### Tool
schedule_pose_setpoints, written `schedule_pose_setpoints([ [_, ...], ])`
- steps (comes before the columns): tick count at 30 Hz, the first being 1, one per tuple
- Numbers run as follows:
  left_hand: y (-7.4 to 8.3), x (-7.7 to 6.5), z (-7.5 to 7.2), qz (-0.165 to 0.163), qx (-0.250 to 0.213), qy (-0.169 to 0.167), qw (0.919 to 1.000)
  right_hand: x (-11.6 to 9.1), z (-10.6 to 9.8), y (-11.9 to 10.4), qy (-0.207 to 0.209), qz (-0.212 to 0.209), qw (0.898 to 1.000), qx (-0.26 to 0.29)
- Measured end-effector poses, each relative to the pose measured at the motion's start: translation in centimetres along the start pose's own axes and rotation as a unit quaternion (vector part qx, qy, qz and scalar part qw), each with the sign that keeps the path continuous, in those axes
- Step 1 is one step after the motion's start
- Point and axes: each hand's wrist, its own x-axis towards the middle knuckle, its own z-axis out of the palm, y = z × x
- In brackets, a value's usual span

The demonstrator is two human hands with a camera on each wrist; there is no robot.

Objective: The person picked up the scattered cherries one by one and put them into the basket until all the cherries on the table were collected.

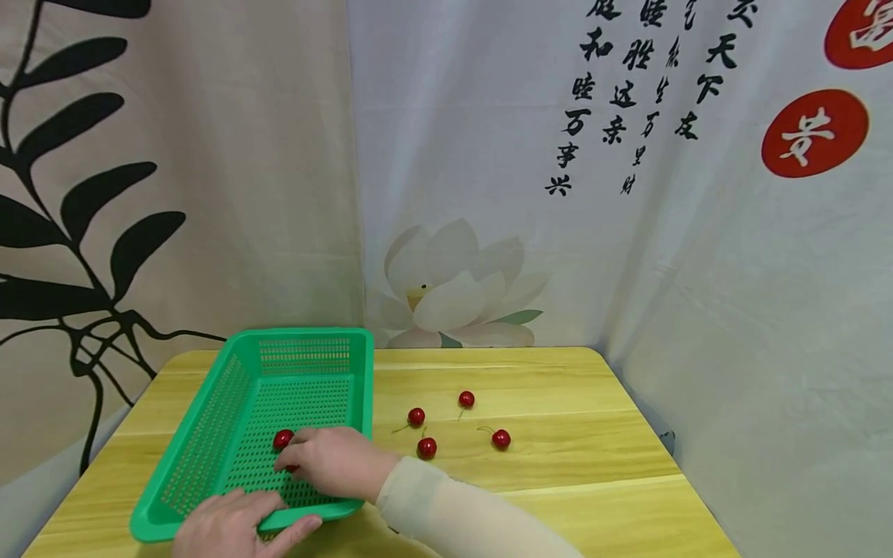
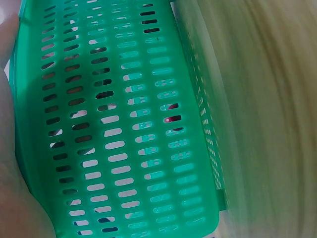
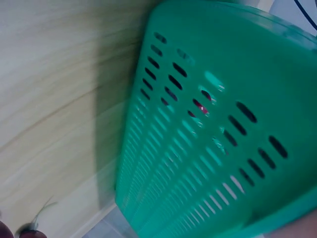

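Observation:
A green plastic basket [image 1: 366, 387] with slotted walls stands on the left of the wooden table. My left hand [image 1: 230, 523] grips its near rim, fingers over the edge and thumb outside. Inside the basket, my right hand [image 1: 338, 463] has its fingers bent down around a cherry [image 1: 292, 468], of which only a bit of red shows. Just beyond those fingertips lies another red cherry [image 1: 282, 439] on the basket floor. Through the slots, both wrist views catch a patch of red; the right hand's fingers are hidden in its own wrist view.
Several cherries with stems, among them one nearest the basket [image 1: 415, 417] and one farther right [image 1: 501, 439], lie on the wooden table [image 1: 558, 496] right of the basket. A printed cloth [image 1: 453, 155] hangs behind the table.

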Motion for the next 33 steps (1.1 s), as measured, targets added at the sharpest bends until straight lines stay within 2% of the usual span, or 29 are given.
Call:
schedule_pose_setpoints([
  [12, -0.12, -0.03, 0.05, -0.008, -0.003, -0.025, 0.9996, 0.45, 0.6, -0.08, -0.035, 0.029, 0.999, -0.003],
  [33, -0.07, -0.02, -0.11, -0.004, -0.004, -0.019, 0.9998, 0.7, 0.8, -0.2, -0.072, 0.031, 0.997, -0.015],
])
